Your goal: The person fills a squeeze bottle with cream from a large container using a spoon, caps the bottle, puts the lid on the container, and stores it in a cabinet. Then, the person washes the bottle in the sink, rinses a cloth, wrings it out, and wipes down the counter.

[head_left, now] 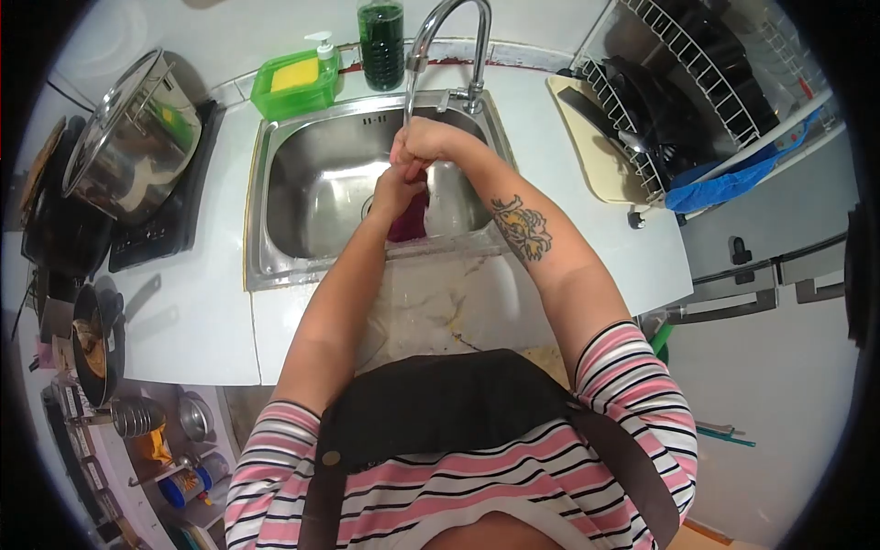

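Observation:
Over the sink (259, 202) my two hands are close together, one above the other, under the faucet (419, 55). My left hand (394, 194) is closed round a dark red cloth (410, 223), whose lower part hangs toward the basin floor. Just above it, my right hand (424, 142) is curled into a fist and touches the left; the top of the cloth seems to be inside it, mostly hidden by the fingers. A thin stream of water appears to run from the spout beside the right hand.
Behind the sink stand a green tray (295, 99) with a yellow sponge (295, 75) and a bottle of green liquid (380, 46). A steel pot (142, 137) sits left on a black cooktop (156, 234). At right are a cutting board (591, 151) and a dish rack (724, 101).

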The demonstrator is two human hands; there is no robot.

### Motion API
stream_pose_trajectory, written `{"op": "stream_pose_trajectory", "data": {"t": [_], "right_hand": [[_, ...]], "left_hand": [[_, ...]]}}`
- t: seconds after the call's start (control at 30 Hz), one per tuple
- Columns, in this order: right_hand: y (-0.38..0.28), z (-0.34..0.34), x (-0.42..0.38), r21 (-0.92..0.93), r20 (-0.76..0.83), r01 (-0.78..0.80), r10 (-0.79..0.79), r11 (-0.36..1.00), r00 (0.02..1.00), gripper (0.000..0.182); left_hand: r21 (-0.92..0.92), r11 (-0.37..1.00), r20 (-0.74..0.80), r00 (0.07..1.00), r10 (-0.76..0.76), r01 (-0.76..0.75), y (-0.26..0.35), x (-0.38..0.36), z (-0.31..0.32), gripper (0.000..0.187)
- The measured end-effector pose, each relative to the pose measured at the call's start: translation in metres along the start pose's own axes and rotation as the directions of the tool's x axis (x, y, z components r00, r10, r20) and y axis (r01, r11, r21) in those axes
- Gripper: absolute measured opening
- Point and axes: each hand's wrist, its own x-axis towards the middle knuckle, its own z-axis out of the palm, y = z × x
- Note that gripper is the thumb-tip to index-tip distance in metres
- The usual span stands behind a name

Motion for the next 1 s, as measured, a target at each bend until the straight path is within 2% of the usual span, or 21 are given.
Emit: {"op": "stream_pose_trajectory", "data": {"t": [0.07, 0.1, 0.2, 0.27, 0.3, 0.37, 0.4, 0.47, 0.53, 0.57, 0.63, 0.67, 0.7, 0.73, 0.77, 0.8, 0.87, 0.9, 0.93, 0.97, 1.0], "right_hand": [[-0.007, 0.003, -0.002, -0.032, 0.011, 0.030, -0.030, 0.999, 1.000, 0.013], [-0.010, 0.006, -0.003, -0.065, -0.012, 0.060, -0.061, 0.996, 0.998, 0.011], [0.003, 0.014, 0.002, -0.017, -0.143, 0.177, -0.177, 0.984, 0.974, 0.011], [0.027, 0.016, 0.013, -0.023, -0.182, 0.203, -0.204, 0.979, 0.962, 0.014], [0.037, 0.021, 0.012, 0.181, -0.227, 0.243, -0.200, 0.953, 0.953, 0.018], [0.045, 0.028, 0.001, 0.376, -0.260, 0.280, -0.189, 0.883, 0.947, 0.023], [0.048, 0.030, -0.006, 0.487, -0.257, 0.237, -0.121, 0.840, 0.959, 0.029], [0.048, 0.039, -0.006, 0.591, -0.240, 0.191, -0.056, 0.784, 0.969, 0.034], [0.049, 0.054, 0.007, 0.720, -0.571, 0.549, -0.088, 0.424, 0.816, 0.037], [0.045, 0.063, 0.013, 0.707, -0.686, 0.664, 0.007, 0.243, 0.728, 0.025], [0.035, 0.081, 0.026, 0.629, -0.751, 0.687, 0.056, 0.365, 0.658, 0.021], [0.033, 0.086, 0.032, 0.544, -0.813, 0.686, 0.099, 0.484, 0.574, 0.021], [0.042, 0.078, 0.040, 0.249, -0.940, 0.613, 0.033, 0.750, 0.341, 0.023], [0.047, 0.065, 0.040, 0.250, -0.937, 0.616, 0.027, 0.747, 0.348, 0.023], [0.051, 0.053, 0.038, 0.346, -0.867, 0.526, 0.052, 0.777, 0.495, 0.023], [0.052, 0.047, 0.036, 0.425, -0.775, 0.417, 0.085, 0.804, 0.626, 0.023], [0.044, 0.037, 0.024, 0.472, -0.825, 0.597, 0.088, 0.649, 0.558, 0.022], [0.043, 0.034, 0.019, 0.551, -0.760, 0.574, 0.080, 0.605, 0.645, 0.020], [0.046, 0.033, 0.013, 0.628, -0.686, 0.540, 0.071, 0.561, 0.724, 0.019], [0.052, 0.036, 0.007, 0.632, -0.685, 0.536, 0.080, 0.560, 0.725, 0.019], [0.060, 0.038, 0.002, 0.602, -0.498, 0.397, -0.063, 0.693, 0.865, 0.018]], "left_hand": [[-0.216, 0.937, -0.123, 0.960, 0.253, -0.275, -0.031, 0.012, 0.018, 0.029], [0.054, 0.968, -0.128, 0.960, 0.249, -0.244, -0.016, 0.006, 0.010, 0.029], [0.142, 0.989, -0.127, 0.991, -0.030, 0.048, 0.039, -0.017, -0.014, 0.025], [0.109, 0.988, -0.102, 0.990, -0.099, 0.110, 0.009, 0.004, -0.011, 0.027], [-0.308, 0.946, 0.014, 0.995, -0.101, 0.100, 0.008, 0.008, -0.015, 0.028], [-0.864, 0.486, 0.180, 0.982, 0.054, 0.132, 0.027, 0.004, -0.027, 0.019], [-0.864, 0.488, 0.172, 0.984, 0.051, 0.126, 0.030, 0.004, -0.032, 0.019], [-0.975, 0.201, 0.111, 0.992, 0.061, 0.097, 0.038, 0.002, -0.038, 0.013], [-0.970, 0.208, 0.108, 0.989, -0.096, 0.126, 0.032, 0.007, -0.028, 0.020], [-0.863, 0.493, -0.007, 0.972, -0.234, 0.112, 0.020, 0.012, -0.021, 0.026], [-0.403, 0.885, -0.326, 0.867, -0.378, 0.234, 0.016, 0.019, -0.015, 0.048], [-0.401, 0.887, -0.335, 0.864, -0.376, 0.231, 0.020, 0.020, -0.012, 0.048], [-0.465, 0.842, -0.196, 0.896, -0.399, 0.273, 0.022, 0.020, -0.007, 0.052], [-0.520, 0.792, -0.054, 0.913, -0.404, 0.320, 0.036, 0.012, -0.014, 0.056], [-0.459, 0.869, -0.021, 0.976, -0.219, 0.185, 0.047, -0.004, -0.021, 0.057], [-0.455, 0.871, -0.027, 0.975, -0.222, 0.186, 0.041, 0.000, -0.029, 0.057], [-0.084, 0.945, 0.369, 0.891, -0.264, 0.315, 0.022, 0.008, -0.044, 0.043], [-0.380, 0.894, 0.424, 0.904, -0.060, 0.238, 0.025, 0.005, -0.055, 0.037], [-0.394, 0.906, 0.409, 0.912, 0.020, 0.157, 0.045, 0.001, -0.075, 0.036], [-0.620, 0.758, 0.309, 0.951, 0.000, 0.202, 0.042, 0.002, -0.080, 0.036], [-0.804, 0.557, 0.217, 0.975, -0.047, 0.206, 0.039, 0.008, -0.082, 0.037]]}}
